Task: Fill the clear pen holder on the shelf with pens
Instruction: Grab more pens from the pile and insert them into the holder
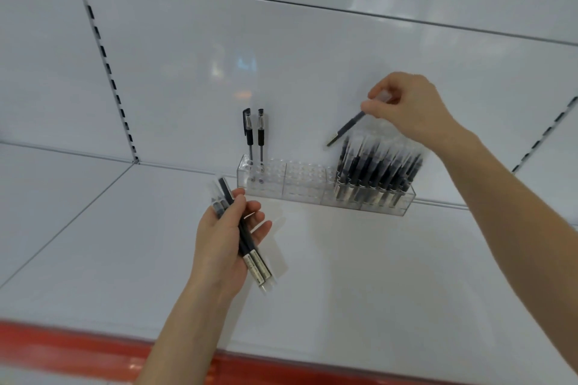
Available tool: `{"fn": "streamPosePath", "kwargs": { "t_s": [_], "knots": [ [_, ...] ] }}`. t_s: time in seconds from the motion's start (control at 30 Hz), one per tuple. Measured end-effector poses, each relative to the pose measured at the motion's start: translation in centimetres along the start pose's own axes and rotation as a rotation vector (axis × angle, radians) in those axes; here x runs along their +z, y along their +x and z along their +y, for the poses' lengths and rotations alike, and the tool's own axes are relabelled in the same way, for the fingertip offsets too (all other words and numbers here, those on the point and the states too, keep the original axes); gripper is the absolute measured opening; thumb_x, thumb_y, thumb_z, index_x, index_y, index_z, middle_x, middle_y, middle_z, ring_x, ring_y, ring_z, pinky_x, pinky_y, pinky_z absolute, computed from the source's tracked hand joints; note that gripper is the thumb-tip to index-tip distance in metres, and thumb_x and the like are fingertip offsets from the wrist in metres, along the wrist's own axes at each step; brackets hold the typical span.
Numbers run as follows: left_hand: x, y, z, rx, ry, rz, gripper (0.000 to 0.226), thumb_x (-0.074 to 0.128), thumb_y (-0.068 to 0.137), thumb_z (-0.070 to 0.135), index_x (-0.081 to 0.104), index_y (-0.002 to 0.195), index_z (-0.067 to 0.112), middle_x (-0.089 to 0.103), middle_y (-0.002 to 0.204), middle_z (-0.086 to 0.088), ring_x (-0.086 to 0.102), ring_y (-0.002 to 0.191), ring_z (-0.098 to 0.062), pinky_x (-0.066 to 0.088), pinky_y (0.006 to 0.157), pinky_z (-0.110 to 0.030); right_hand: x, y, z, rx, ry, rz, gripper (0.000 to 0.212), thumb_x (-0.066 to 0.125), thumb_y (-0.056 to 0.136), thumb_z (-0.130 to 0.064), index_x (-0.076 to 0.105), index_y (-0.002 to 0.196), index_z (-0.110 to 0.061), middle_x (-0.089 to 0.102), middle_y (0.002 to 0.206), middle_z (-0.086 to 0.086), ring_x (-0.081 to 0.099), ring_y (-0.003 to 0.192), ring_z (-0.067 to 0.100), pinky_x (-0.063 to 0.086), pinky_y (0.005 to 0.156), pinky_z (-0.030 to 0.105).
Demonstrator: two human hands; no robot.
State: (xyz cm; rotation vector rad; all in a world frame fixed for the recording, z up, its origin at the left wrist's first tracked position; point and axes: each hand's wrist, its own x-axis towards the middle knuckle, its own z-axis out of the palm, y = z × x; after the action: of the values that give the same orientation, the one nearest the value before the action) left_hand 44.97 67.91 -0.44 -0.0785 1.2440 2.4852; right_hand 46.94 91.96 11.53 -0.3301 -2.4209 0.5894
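Head view: fingers of the right hand [409, 109] pinch a blurred pen [345, 129]; left hand [220, 242] grips wrapped pens [254, 261], labels unreadable.

At center right, the right hand [409, 106] hides the upper end of its blurred pen [345, 129]. The wrapped pens [375, 172] at the right end of the pen holder [301, 184] blur together beyond counting. Label print on the bundle [256, 262] in the left hand [222, 244] is too small to read.

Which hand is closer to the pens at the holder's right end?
Right. The right hand is just above those pens; the left hand sits lower, near the holder's left end.
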Motion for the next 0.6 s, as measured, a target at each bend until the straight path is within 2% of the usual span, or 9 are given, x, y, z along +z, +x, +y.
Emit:
{"fn": "streamPosePath", "kwargs": {
  "t_s": [0.13, 0.33, 0.47, 0.6],
  "knots": [
    [0.3, -0.2, -0.2, -0.016, 0.033, -0.021, 0.011, 0.050, 0.094, 0.018, 0.056, 0.088, 0.011, 0.061, 0.068, -0.004, 0.055, 0.051, -0.010, 0.054, 0.050, -0.023, 0.6, 0.9, 0.2, -0.055, -0.132, -0.076, 0.022, 0.066, 0.081, -0.023, 0.065, 0.097, -0.008, 0.063, 0.096, 0.010, 0.054, 0.085, 0.020, 0.038, 0.075, 0.023],
    [0.5, -0.1, -0.6, -0.042, 0.047, -0.087, 0.013, 0.049, 0.094, 0.012, 0.060, 0.099, 0.007, 0.060, 0.073, -0.005, 0.059, 0.064, -0.014, 0.059, 0.059, -0.026, 1.0, 2.0, 0.0, -0.086, -0.225, -0.220, 0.027, 0.064, 0.083, -0.023, 0.063, 0.104, -0.006, 0.060, 0.108, 0.016, 0.054, 0.093, 0.023, 0.039, 0.081, 0.026],
    [0.4, 0.0, -0.9, -0.021, 0.059, -0.089, 0.015, 0.048, 0.094, 0.010, 0.062, 0.100, 0.007, 0.054, 0.068, -0.003, 0.055, 0.061, -0.013, 0.059, 0.064, -0.026, 1.3, 2.3, -0.4, -0.117, -0.291, -0.316, 0.029, 0.057, 0.089, -0.021, 0.060, 0.111, -0.003, 0.062, 0.112, 0.014, 0.055, 0.102, 0.027, 0.037, 0.082, 0.025],
    [0.3, 0.0, -1.0, -0.014, 0.057, -0.082, 0.014, 0.050, 0.093, 0.009, 0.062, 0.097, 0.007, 0.051, 0.066, -0.002, 0.052, 0.061, -0.013, 0.058, 0.065, -0.025, 2.6, 1.9, -0.1, -0.125, -0.325, -0.378, 0.029, 0.046, 0.094, -0.018, 0.058, 0.113, 0.000, 0.062, 0.113, 0.016, 0.054, 0.105, 0.030, 0.040, 0.091, 0.034]
  ]
}}
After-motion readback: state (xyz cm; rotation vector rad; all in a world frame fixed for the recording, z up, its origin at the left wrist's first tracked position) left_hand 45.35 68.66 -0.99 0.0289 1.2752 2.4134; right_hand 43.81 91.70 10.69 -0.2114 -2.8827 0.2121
